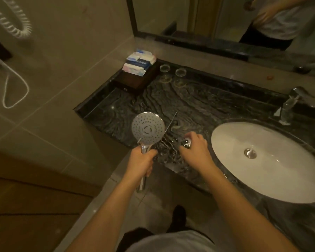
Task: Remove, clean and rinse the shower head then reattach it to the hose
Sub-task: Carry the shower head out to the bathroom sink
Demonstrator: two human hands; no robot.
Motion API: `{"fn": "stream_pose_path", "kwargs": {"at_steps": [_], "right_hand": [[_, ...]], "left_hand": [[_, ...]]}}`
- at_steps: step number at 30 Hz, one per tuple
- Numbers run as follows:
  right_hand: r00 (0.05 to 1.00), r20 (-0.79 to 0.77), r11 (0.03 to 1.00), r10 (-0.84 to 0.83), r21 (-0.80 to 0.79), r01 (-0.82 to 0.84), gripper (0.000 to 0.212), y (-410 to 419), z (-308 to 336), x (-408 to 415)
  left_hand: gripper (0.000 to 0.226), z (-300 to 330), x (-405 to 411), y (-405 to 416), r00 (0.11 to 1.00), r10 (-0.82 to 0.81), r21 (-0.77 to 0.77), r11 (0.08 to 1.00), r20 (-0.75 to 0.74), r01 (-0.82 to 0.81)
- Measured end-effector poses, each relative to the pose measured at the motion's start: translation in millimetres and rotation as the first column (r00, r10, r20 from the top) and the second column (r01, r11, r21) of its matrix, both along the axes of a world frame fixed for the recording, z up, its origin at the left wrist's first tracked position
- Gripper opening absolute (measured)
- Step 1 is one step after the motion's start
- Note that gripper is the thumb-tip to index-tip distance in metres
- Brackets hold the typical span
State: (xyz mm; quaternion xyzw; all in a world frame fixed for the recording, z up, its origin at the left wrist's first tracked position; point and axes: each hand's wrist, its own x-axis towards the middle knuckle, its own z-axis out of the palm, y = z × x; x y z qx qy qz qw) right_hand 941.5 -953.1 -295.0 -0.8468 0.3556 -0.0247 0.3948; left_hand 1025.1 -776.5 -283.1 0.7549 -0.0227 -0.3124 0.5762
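Shower head (pixel 148 128) upright, face toward camera

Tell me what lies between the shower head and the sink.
In the head view, the right hand sits between the shower head and the sink, gripping a small shiny object above the dark marble counter.

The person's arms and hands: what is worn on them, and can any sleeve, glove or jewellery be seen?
Both forearms are bare up to the frame's lower edge. The left hand and right hand wear no gloves, and no watch, ring or bracelet shows. No sleeve is visible; only a light shirt shows at the bottom.
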Motion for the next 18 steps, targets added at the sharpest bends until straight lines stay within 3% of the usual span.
{"fn": "stream_pose_path", "kwargs": {"at_steps": [12, 16, 18], "right_hand": [[0.992, -0.122, 0.993, -0.035, 0.107, 0.048, 0.029, -52, -50, 72], [0.975, -0.202, 0.976, -0.096, 0.172, 0.132, 0.027, -57, -64, 120], [0.954, -0.259, 0.961, -0.152, 0.186, 0.204, 0.022, -55, -71, 144]], "left_hand": [[0.043, -35, 124, -78, 0.999, -0.01, -0.078, 0.997, 0.049, 0.014], [0.05, -51, 171, -95, 0.986, -0.15, -0.012, 0.988, 0.074, 0.151], [0.035, -56, 191, -97, 0.969, -0.237, 0.032, 0.972, 0.071, 0.235]]}}
